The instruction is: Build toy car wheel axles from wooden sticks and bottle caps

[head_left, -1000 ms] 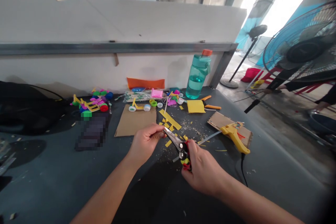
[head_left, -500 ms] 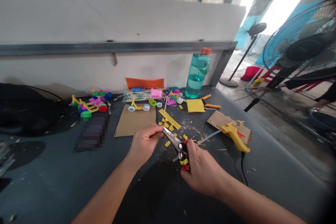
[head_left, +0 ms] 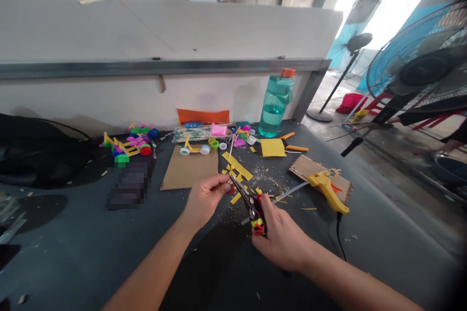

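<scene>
Our right grip [head_left: 279,233] is clenched around the snips [head_left: 252,211], whose handles are covered in red and yellow and meet at round, shiny metal joints. From there the blades narrow into slim, dark, hard-looking tapers. Our left grip [head_left: 206,199] is drawn into a tight pinch, thumb against fingers, right at the blade tips; whether a bit of material sits in that pinch is too small for us to tell.

The snips are raised in front of us, above the matte dark table [head_left: 73,252]. Their long axis runs on a slant: handles near us and to the right, tips pointing forward and left, to our left fingertips.

Beneath and beyond the blades we see flat, straight-edged yellow scraps [head_left: 259,190], a longer yellow strip [head_left: 239,166] and a gritty scatter of pale crumbs [head_left: 272,182]. To the left lies a smooth brown cardboard sheet [head_left: 189,170], with a thin yellow model [head_left: 196,149] on round white wheels at its far edge. To the right, a curved yellow plastic glue gun [head_left: 328,192] rests across a rough-edged cardboard piece [head_left: 302,165], its straight, translucent stick [head_left: 292,190] reaching toward our right grip.
</scene>
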Tool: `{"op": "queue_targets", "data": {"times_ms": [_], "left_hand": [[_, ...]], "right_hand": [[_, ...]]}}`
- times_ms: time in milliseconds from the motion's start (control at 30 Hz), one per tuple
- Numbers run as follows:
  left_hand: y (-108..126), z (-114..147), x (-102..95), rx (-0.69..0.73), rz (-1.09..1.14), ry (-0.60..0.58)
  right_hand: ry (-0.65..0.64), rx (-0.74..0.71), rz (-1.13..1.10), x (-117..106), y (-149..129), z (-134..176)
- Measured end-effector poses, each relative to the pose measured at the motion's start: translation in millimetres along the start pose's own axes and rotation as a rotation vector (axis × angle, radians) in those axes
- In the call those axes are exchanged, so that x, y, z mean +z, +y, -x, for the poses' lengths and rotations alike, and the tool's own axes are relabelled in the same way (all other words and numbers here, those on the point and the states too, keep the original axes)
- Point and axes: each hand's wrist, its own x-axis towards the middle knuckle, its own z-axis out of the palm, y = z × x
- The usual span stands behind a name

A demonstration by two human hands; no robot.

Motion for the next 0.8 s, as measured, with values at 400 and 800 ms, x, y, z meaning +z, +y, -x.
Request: {"op": "queue_targets", "data": {"times_ms": [400, 800], "left_hand": [[-37, -1, 1.5, -0.179, 0.260, 0.084], [-58, -9, -2.5, -0.188, 0.406, 0.291]], "right_hand": [[0.155, 0.092, -0.259, -2, 14, -3], [0.195, -0.006, 0.289, -32, 7, -52]]}}
